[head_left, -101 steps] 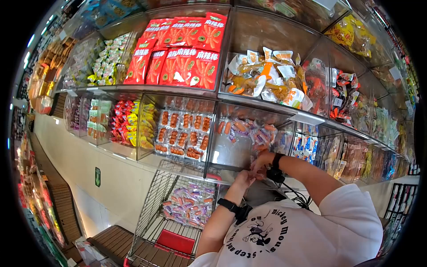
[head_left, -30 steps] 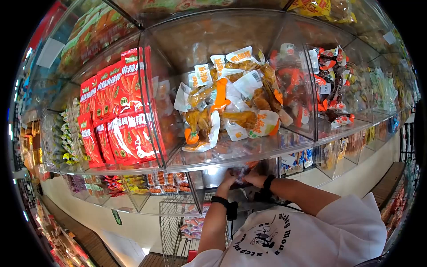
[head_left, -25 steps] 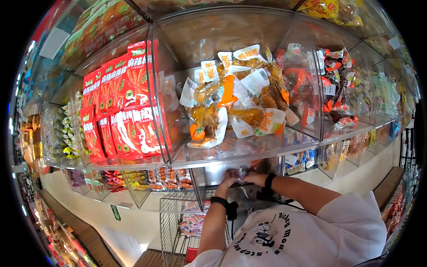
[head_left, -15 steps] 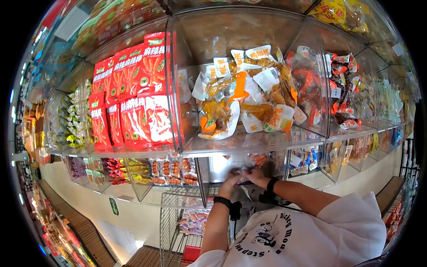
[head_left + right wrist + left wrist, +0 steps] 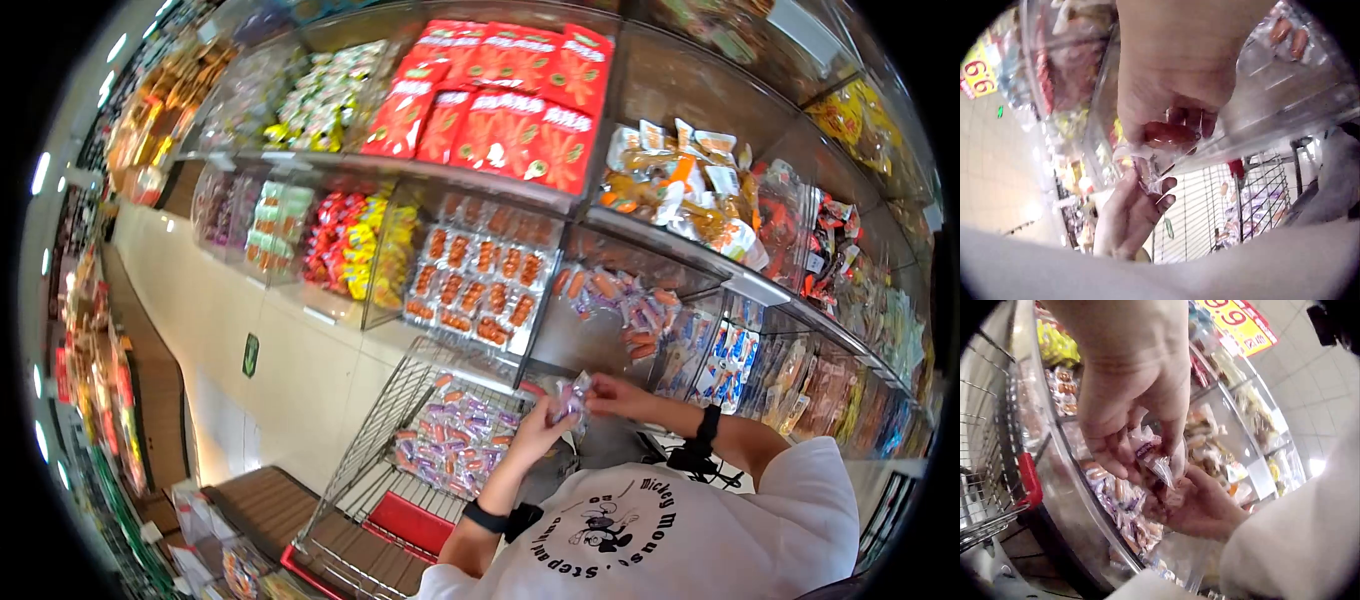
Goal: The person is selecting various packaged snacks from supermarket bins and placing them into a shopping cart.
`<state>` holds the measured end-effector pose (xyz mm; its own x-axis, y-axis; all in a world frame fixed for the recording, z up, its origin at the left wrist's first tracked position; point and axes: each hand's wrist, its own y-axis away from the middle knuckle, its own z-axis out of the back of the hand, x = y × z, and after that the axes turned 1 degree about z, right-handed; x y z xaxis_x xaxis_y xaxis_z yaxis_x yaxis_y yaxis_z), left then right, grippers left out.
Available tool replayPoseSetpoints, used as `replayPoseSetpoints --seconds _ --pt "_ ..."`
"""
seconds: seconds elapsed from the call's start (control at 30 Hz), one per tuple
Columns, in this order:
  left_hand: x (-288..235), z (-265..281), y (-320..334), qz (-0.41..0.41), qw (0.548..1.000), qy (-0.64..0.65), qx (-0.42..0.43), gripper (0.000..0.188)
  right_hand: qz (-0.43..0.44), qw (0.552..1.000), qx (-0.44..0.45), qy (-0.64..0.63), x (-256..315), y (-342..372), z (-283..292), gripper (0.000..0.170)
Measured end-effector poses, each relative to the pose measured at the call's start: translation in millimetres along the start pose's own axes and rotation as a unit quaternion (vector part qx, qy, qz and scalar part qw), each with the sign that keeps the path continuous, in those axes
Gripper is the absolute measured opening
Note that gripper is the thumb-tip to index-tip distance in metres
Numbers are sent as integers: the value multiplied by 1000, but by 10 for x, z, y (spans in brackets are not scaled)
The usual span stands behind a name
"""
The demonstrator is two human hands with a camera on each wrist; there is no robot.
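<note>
In the head view my left hand [image 5: 541, 432] grips small clear-wrapped sausages [image 5: 570, 398] with purple print, just in front of the lower bins and near the cart's right side. My right hand [image 5: 617, 396] meets it from the right. The right wrist view shows a reddish wrapped sausage [image 5: 1169, 134] held in the right hand's curled fingers, with the left hand's fingers at the wrapper below it. From the left wrist, crinkled wrappers [image 5: 1154, 459] show between both hands; how many packs are held is hidden. More such sausages [image 5: 640, 308] lie in the bin behind the hands.
A wire shopping cart [image 5: 345, 490] with a red child-seat flap [image 5: 410, 522] stands left of the hands, bearing many wrapped sausages [image 5: 455, 440]. Clear-walled bins hold flat sausage packs [image 5: 475, 275], red snack bags [image 5: 500, 125] and wrapped drumsticks [image 5: 690, 190]. A shelf edge overhangs the lower bins.
Both hands have come out from the lower bin toward the body and cart, carrying wrapped sausages. The head view has swung back from close over the shelf, showing more of the cart.
</note>
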<state>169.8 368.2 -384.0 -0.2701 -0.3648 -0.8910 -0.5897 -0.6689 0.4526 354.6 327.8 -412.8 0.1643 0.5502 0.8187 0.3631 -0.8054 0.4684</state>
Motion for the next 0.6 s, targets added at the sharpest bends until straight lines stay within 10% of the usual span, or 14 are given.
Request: replayPoseSetpoints --seconds 0.3,0.43,0.6 --pt "1255 733 1094 113 968 161 -154 22 14 906 50 421 -630 -813 -1311 34" --pt "1636 608 857 168 976 70 -123 27 80 817 -93 563 -922 -844 -1365 30" --pt "1190 641 668 104 980 159 -59 32 191 891 -117 396 -423 -417 -1319 27"
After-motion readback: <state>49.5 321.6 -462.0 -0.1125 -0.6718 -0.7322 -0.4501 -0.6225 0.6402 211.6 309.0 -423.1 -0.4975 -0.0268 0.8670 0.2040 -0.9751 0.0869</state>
